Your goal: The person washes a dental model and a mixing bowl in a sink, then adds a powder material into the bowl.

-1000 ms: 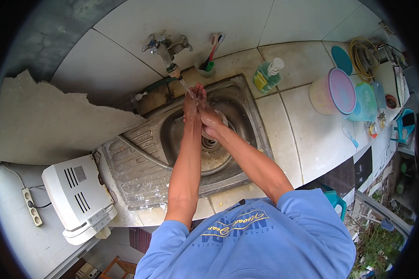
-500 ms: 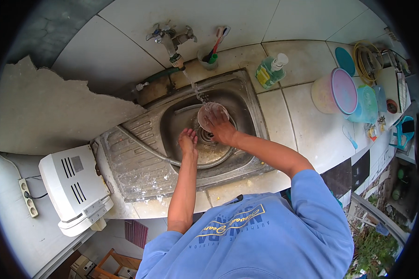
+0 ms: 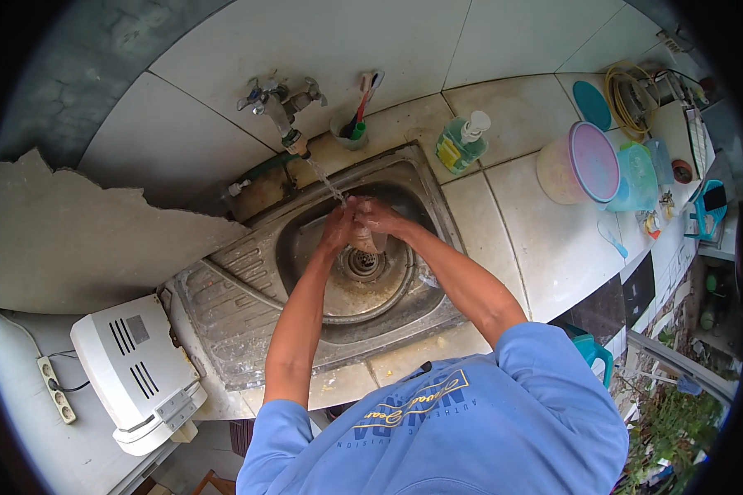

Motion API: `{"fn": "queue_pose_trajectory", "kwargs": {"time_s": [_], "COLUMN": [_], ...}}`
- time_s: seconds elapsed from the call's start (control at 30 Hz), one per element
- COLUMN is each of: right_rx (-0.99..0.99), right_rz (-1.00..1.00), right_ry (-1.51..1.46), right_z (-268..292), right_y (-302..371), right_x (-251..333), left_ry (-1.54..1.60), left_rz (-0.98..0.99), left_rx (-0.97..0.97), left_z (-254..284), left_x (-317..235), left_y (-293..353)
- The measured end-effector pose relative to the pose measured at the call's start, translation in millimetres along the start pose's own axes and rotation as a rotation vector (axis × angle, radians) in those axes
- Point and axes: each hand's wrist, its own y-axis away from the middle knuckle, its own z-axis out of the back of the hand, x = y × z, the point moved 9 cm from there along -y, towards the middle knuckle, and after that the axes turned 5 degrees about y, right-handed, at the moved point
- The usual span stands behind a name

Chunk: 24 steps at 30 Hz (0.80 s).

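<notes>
Left to right: a white appliance (image 3: pixel 136 371) stands beside the sink (image 3: pixel 231 334); a grey hose (image 3: pixel 244 286) curves into its basin. The wall tap (image 3: pixel 281 122) runs toward the hands. The left hand (image 3: pixel 336 228) grips a small translucent bowl (image 3: pixel 366 241) near the drain (image 3: pixel 363 264); the right hand (image 3: pixel 377 215) grips its other side. A soap dispenser (image 3: pixel 461 144) and lidded tub (image 3: pixel 558 171) occupy the counter (image 3: pixel 553 247).

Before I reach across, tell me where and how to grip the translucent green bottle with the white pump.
Best gripped, I'd judge, around its upright translucent green body, below the white pump head, which could dispense if pressed. Come from the near side: the white tiled wall rises behind it.
</notes>
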Motion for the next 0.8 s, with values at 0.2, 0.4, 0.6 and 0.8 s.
{"fn": "queue_pose_trajectory", "kwargs": {"time_s": [0.2, 0.4, 0.6, 0.8], "right_rx": [0.093, -0.082, 0.132, 0.580], "right_rz": [-0.083, -0.242, 0.287, 0.206], "right_ry": [0.257, 0.683, 0.745, 1.093], "right_z": [-17.6, -1.9, -40.0, -61.2], "right_y": [3.8, 7.1, 42.9, 39.7], "right_x": [-8.2, 43.8, -17.7, -34.1], "left_ry": [0.859, 1.335, 1.416, 1.433], "left_rz": [0.429, 0.277, 0.248, 0.401], "left_rx": [0.052, -0.158, -0.057, -0.129], "left_z": [-24.7, -45.7, -29.7, -34.5], "left_x": [56.0, 74.1, 65.8, 59.9], "left_y": [8.1, -0.2, -23.5, -2.7]}}
